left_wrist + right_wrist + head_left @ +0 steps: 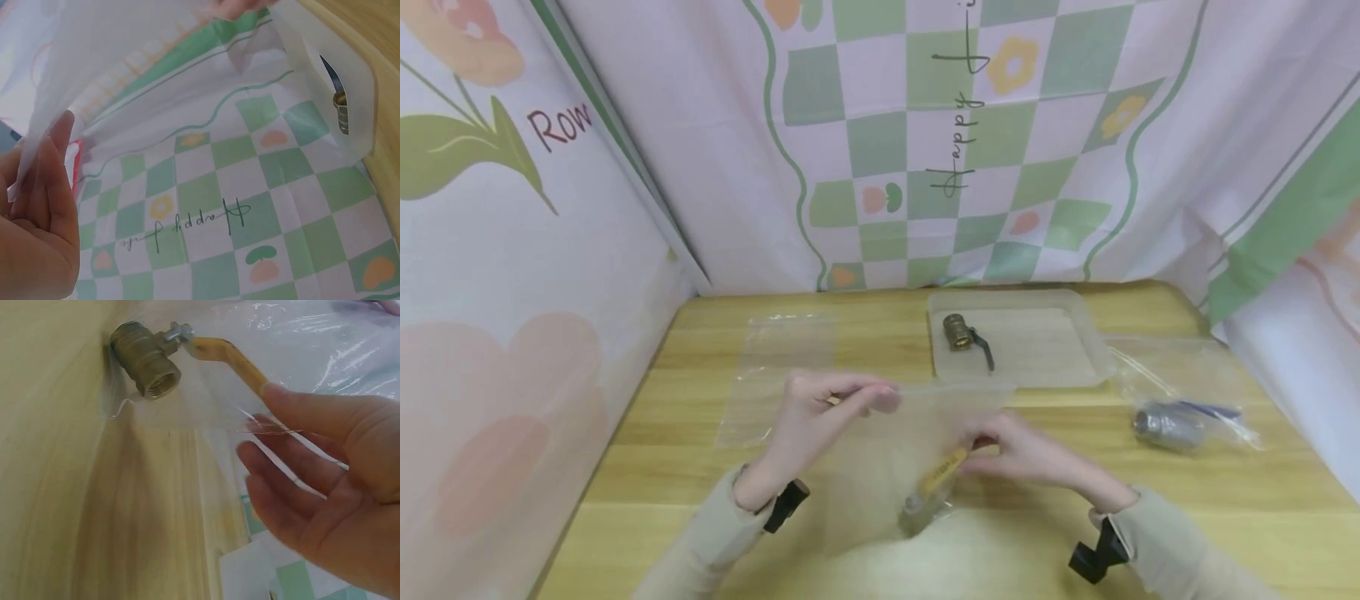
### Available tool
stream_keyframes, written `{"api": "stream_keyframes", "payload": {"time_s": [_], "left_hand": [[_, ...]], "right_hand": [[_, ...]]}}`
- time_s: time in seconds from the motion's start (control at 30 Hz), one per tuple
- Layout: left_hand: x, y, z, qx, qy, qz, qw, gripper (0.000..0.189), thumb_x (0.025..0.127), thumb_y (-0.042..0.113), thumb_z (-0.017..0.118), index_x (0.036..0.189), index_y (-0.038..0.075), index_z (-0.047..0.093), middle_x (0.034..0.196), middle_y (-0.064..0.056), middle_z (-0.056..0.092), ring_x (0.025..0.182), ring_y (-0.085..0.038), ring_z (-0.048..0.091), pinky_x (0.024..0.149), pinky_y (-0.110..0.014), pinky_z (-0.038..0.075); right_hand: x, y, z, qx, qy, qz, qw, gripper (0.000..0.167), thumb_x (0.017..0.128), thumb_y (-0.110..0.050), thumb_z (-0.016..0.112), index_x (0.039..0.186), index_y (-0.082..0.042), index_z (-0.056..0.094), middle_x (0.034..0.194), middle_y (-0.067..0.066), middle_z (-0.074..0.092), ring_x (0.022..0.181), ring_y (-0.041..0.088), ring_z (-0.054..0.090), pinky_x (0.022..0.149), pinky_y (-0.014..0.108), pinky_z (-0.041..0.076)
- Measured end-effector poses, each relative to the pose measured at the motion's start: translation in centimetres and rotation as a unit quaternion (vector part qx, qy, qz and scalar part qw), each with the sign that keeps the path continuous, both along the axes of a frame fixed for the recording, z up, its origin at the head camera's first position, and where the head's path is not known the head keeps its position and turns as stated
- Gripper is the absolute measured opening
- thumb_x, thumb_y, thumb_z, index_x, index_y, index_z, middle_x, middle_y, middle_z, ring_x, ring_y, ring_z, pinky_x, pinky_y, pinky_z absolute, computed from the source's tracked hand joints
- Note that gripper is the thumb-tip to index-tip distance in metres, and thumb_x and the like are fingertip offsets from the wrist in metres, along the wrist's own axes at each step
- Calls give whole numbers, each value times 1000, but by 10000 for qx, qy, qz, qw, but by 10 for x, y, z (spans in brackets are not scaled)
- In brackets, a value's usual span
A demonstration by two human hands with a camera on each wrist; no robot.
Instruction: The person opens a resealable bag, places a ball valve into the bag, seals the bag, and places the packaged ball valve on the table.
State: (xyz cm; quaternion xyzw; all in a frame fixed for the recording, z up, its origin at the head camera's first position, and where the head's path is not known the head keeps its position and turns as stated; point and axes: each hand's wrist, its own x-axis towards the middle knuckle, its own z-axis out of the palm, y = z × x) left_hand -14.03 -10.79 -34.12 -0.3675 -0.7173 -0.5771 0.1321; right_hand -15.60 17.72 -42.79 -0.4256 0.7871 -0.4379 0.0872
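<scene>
My left hand [827,425] pinches the top edge of a clear plastic bag [872,475] between thumb and fingers, holding it up over the table. Low in the bag is a brass ball valve [145,361] with a yellow lever handle [943,471]. At the other side of the bag, my right hand [1018,450] pinches the tip of that handle through the plastic, its thumb [312,409] on top and the other fingers loosely bent. The left wrist view shows the raised bag [112,50] but not the valve in it.
Behind the hands stands a translucent tray [1097,354] with a brass valve [957,332] that has a dark lever. To the right lies a bag holding a grey valve [1172,427] with a blue handle. A flat clear bag [786,358] lies at the left. Printed curtains [887,150] enclose the table.
</scene>
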Motion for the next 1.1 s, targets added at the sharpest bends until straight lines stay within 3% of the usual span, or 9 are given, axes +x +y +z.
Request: {"api": "stream_keyframes", "payload": {"time_s": [0.2, 0.3, 0.47, 0.67, 0.8, 0.9, 1.1], "left_hand": [[-7, -8, -3, 103, -557, 355, 9978, 11, 91, -2, 65, 96, -6, 74, 85, -21, 76, 73, -8, 74, 58, -29, 62], [-11, -11, -5, 99, -769, 468, 9959, 12, 92, 1, 65, 97, -5, 74, 85, -20, 76, 72, -7, 74, 59, -29, 62], [-17, -14, -6, 42, -1087, 525, 9927, 15, 94, 6, 66, 100, -3, 75, 88, -19, 77, 73, -9, 75, 60, -33, 63], [-27, -8, -10, -193, -1733, 323, 9842, 20, 96, 14, 64, 104, -1, 74, 94, -18, 77, 79, -13, 77, 67, -36, 65], [-36, 3, -13, -347, -1975, 139, 9796, 20, 97, 16, 64, 104, 1, 75, 96, -17, 77, 80, -17, 77, 70, -36, 65], [-45, 13, -15, -509, -2081, -17, 9768, 21, 97, 18, 64, 105, 3, 75, 97, -16, 78, 81, -17, 77, 70, -34, 65], [-64, 38, -16, -953, -2156, -359, 9712, 20, 97, 19, 64, 107, 6, 75, 98, -14, 78, 80, -19, 76, 70, -30, 64]], "right_hand": [[5, 1, 1, -76, -654, 351, 9972, 20, 92, -10, 67, 111, -3, 65, 96, 12, 73, 78, 15, 70, 66, 27, 62], [6, 2, 0, -152, -812, 317, 9961, 18, 93, -11, 66, 110, -5, 65, 94, 11, 73, 75, 11, 69, 60, 27, 61], [9, 7, -2, -356, -950, 177, 9947, 19, 93, -5, 65, 112, -3, 63, 100, 15, 74, 83, 11, 72, 66, 31, 63], [16, 28, -2, -798, -1432, 270, 9861, 21, 94, 4, 59, 115, 7, 58, 105, 23, 71, 93, 11, 73, 76, 35, 64], [23, 45, -1, -1028, -1737, 239, 9791, 20, 95, 8, 54, 116, 10, 56, 110, 26, 69, 98, 13, 73, 82, 37, 62], [29, 59, 0, -1058, -1774, 87, 9784, 20, 96, 9, 53, 116, 10, 56, 113, 22, 70, 99, 14, 73, 83, 36, 62], [42, 86, 2, -1052, -2158, -475, 9696, 22, 98, 8, 50, 118, 16, 51, 117, -2, 73, 102, 12, 72, 84, 36, 62]]}}
